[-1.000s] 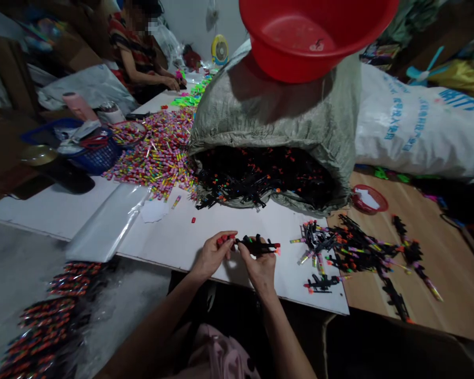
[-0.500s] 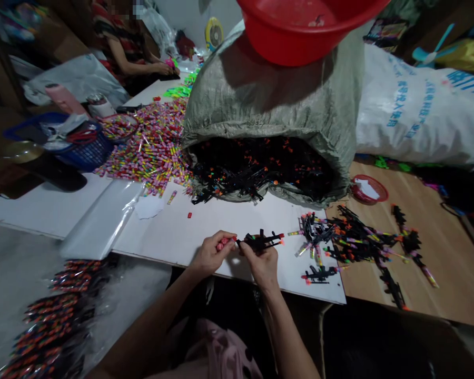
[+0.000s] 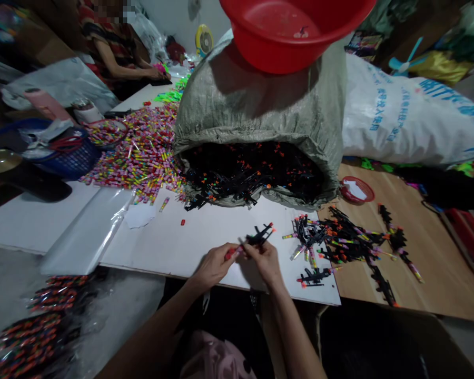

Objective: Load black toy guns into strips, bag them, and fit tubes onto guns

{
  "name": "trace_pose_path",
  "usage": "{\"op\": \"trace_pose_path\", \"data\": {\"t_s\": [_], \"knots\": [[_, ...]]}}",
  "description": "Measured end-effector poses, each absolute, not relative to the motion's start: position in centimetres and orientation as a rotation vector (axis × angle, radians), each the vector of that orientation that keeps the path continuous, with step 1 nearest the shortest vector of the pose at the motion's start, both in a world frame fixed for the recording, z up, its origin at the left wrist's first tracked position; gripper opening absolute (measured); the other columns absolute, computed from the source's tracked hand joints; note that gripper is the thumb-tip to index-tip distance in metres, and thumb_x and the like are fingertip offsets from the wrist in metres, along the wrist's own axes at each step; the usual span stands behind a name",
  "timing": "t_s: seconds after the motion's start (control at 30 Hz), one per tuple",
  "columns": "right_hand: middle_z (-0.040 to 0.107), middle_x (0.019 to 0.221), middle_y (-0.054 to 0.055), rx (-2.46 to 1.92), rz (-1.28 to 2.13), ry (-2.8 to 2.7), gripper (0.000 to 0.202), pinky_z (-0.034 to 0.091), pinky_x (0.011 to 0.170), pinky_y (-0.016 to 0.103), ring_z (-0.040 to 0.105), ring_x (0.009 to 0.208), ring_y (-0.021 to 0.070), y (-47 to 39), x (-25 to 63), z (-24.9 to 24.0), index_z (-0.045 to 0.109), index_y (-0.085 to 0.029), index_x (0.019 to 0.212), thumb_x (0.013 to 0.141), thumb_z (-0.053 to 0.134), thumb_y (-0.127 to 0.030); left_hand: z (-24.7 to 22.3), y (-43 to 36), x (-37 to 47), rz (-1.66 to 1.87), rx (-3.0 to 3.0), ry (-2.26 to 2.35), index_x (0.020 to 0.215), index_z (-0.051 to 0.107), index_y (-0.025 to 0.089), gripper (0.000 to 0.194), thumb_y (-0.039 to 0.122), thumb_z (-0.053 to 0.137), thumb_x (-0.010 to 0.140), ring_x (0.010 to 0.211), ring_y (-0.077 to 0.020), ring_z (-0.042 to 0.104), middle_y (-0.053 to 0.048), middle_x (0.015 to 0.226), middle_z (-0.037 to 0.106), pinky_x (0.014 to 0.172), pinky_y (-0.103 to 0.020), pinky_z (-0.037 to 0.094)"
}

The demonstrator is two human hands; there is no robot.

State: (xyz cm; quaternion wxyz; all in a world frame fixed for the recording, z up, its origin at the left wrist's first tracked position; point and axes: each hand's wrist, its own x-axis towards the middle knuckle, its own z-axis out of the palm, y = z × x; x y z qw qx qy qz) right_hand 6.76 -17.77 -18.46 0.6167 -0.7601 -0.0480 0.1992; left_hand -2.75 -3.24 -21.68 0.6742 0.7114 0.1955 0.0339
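Note:
Close to the table's front edge, my right hand [image 3: 266,263] is closed around a small black toy gun [image 3: 259,236] with orange-red tips, its front angled up to the right. My left hand [image 3: 216,265] pinches a small pink-and-red tube [image 3: 232,252] against the rear end of the gun; whether the tube sits inside the gun is hidden by my fingers. Ahead lies a grey woven sack [image 3: 256,116], its mouth spilling black toy guns [image 3: 229,184]. To the right is a pile of toy guns [image 3: 347,237], several with colourful tubes attached.
A heap of colourful tubes [image 3: 142,158] lies at the left, beside a blue basket [image 3: 73,158] and clear plastic bags [image 3: 89,231]. A red basin [image 3: 272,55] rests on the sack. A small red basket [image 3: 369,193] stands right. Another person [image 3: 114,52] sits at the far left.
My hands have come together, bringing the tube to the gun's rear. The gun has tilted, front end upward. The whole view has shifted slightly.

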Motion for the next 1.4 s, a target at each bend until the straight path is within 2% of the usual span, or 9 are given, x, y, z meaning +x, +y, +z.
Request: {"op": "trace_pose_path", "data": {"t_s": [0.1,0.2,0.27,0.43,0.57,0.63,0.87,1.17,1.4], "knots": [[0.06,0.055,0.003,-1.997,0.247,-0.026,0.038,0.043,0.053,0.033,0.057,0.051,0.0204,-21.2,11.6,-16.2,0.062,-0.018,0.079,0.06,0.069,-0.05,-22.4,-1.8,-2.1,0.19,1.485,0.64,0.09,0.07,0.019,0.032,0.042,0.07,0.067,0.081,-0.0185,0.062,-0.006,0.089,0.071,0.075,-0.029,0.049],[0.067,0.082,0.016,-2.472,-0.08,-0.035,0.033,0.044,0.067,0.038,0.064,0.077,0.0283,-19.6,15.4,-15.1,0.063,-0.011,0.102,0.077,0.06,-0.032,-22.7,-1.3,-1.5,0.189,1.294,0.761,0.087,0.069,0.015,0.038,0.04,0.075,0.059,0.062,-0.0125,0.056,-0.003,0.072,0.065,0.059,-0.024,0.045],[0.068,0.096,0.015,-2.494,-0.046,-0.174,0.032,0.043,0.073,0.036,0.065,0.083,0.026,-15.7,16.7,-15.7,0.063,-0.016,0.108,0.078,0.062,-0.026,-22.5,-1.7,-1.0,0.114,1.168,0.746,0.089,0.068,0.013,0.043,0.037,0.077,0.055,0.053,-0.0083,0.048,0.001,0.064,0.059,0.05,-0.021,0.037],[0.067,0.076,0.007,-2.479,0.214,-0.358,0.031,0.04,0.065,0.031,0.061,0.072,0.0222,-9.0,16.6,-19.7,0.064,-0.018,0.104,0.073,0.061,-0.016,-21.9,-1.7,-0.2,0.123,1.029,0.727,0.095,0.063,0.013,0.055,0.046,0.08,0.053,0.055,-0.0062,0.044,-0.001,0.072,0.06,0.048,-0.019,0.028],[0.052,0.052,-0.005,-2.138,0.444,-0.384,0.008,0.034,0.051,0.024,0.046,0.05,0.0122,-11.6,13.5,-21.9,0.061,-0.02,0.068,0.062,0.066,-0.021,-22.6,-0.7,0.1,0.173,1.059,0.746,0.088,0.062,0.013,0.054,0.051,0.078,0.053,0.054,-0.0059,0.04,0.0,0.068,0.058,0.047,-0.02,0.025],[0.044,0.046,-0.008,-1.896,0.596,-0.337,0.016,0.032,0.047,0.023,0.039,0.045,0.009,-12.8,11.4,-21.9,0.054,-0.02,0.058,0.059,0.068,-0.029,-23.0,-0.6,0.1,0.182,1.049,0.726,0.088,0.062,0.013,0.053,0.05,0.078,0.054,0.054,-0.0059,0.04,0.001,0.067,0.056,0.047,-0.02,0.023],[0.065,0.068,0.002,-1.551,0.471,-0.24,0.026,0.046,0.06,0.026,0.057,0.064,0.0144,-11.7,6.1,-19.3,0.063,-0.017,0.068,0.057,0.072,-0.04,-21.8,-0.8,-1.3,0.249,1.085,0.62,0.091,0.064,0.014,0.048,0.048,0.077,0.06,0.056,-0.0067,0.044,0.002,0.066,0.055,0.054,-0.021,0.034],[0.068,0.062,0.003,-1.55,0.393,-0.126,0.027,0.049,0.054,0.026,0.059,0.056,0.0151,-12.9,4.3,-17.9,0.068,-0.017,0.067,0.057,0.074,-0.042,-21.1,-2.1,-1.9,0.256,1.198,0.534,0.094,0.066,0.014,0.047,0.052,0.072,0.066,0.052,-0.0082,0.043,0.003,0.056,0.051,0.05,-0.02,0.034],[0.069,0.062,0.004,-1.537,0.327,-0.08,0.029,0.05,0.054,0.027,0.061,0.057,0.0157,-13.4,3.4,-17.5,0.068,-0.015,0.066,0.059,0.073,-0.043,-20.7,-2.8,-2.0,0.552,1.576,0.469,0.089,0.068,0.017,0.023,0.035,0.064,0.076,0.079,-0.0136,0.06,-0.003,0.084,0.065,0.074,-0.024,0.047]]}}
